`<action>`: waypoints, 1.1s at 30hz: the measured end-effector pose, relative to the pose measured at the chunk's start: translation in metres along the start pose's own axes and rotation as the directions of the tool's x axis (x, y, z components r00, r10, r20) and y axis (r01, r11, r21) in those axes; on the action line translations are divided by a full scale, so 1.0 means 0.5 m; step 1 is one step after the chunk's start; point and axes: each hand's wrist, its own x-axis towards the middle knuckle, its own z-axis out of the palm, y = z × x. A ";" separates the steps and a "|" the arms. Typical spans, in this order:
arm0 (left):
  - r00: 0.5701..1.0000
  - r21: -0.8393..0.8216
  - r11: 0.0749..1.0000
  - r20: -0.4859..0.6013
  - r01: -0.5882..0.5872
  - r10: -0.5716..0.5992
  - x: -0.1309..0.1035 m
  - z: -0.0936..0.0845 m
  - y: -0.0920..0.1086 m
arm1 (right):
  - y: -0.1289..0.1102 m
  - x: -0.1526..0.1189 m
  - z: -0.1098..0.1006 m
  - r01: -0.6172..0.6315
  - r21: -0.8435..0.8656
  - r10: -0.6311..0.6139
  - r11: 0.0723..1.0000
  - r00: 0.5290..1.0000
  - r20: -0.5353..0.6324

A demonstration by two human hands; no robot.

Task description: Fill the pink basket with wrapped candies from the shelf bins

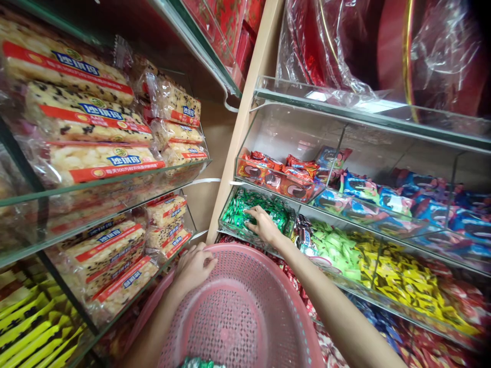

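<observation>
My left hand (196,268) is closed on the upper left rim of a round pink perforated plastic basket (303,306), its thumb on the inner side. A few green-wrapped candies (199,363) lie in the basket at the bottom edge of the view. Over a clear shelf bin of green-wrapped candies (240,204), my right hand (262,224) reaches in with fingers slightly bent and apart. No candy shows between those fingers, though the far fingertips are partly hidden.
Glass shelves on the left hold wrapped pastry bars (115,158). To the right are bins of light green candies (333,245), yellow-wrapped candies (406,276) and blue packets (395,199). Red packets (295,176) sit above the green bin, behind a glass edge. A wooden post (230,189) divides the shelves.
</observation>
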 end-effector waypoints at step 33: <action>0.999 0.040 0.999 -0.035 -0.035 0.037 0.003 0.014 -0.013 | -0.049 -0.001 -0.025 -0.074 -0.101 0.078 0.992 0.996 0.040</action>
